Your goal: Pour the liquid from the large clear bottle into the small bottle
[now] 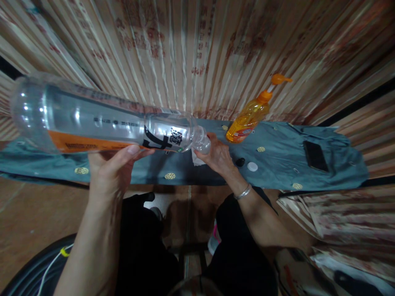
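A large clear plastic bottle [101, 119] with a silver and orange label lies sideways in the air, its base at the left. My left hand [119, 162] is wrapped under its body, the thumb on the near side. At the bottle's neck, my right hand [216, 154] holds a small clear bottle [202, 142], which meets or overlaps the large one's mouth; the exact contact is hard to make out. A bit of white paper [197, 159] shows just below. My right wrist wears a silver bracelet.
On the green cloth [277, 164] stand an orange pump bottle [248, 117], a black cap [240, 162], a white cap [252, 166] and a dark phone [315, 156]. Patterned curtains [185, 53] hang behind. A coiled black hose [33, 263] is at the lower left.
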`<state>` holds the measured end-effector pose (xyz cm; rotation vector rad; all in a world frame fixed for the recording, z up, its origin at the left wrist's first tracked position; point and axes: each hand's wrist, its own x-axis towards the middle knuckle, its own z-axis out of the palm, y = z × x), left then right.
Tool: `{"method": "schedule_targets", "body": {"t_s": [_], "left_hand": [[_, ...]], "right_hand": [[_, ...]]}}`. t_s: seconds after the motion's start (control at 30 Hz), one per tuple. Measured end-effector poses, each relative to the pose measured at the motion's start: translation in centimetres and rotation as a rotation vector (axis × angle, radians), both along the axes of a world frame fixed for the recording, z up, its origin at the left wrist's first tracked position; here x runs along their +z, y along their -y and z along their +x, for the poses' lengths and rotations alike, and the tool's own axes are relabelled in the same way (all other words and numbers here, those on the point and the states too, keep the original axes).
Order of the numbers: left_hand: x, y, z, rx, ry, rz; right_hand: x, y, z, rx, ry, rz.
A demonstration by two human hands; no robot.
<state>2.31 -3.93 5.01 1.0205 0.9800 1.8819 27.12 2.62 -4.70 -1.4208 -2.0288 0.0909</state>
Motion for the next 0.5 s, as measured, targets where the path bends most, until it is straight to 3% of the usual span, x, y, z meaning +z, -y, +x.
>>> {"method": "schedule_targets", "body": {"t_s": [0.5], "left_hand": [[0.05, 0.12, 0.26, 0.019, -0.003, -0.027]], "right_hand": [[0.26, 0.09, -0.01, -0.014, 0.025, -0.002]]}}
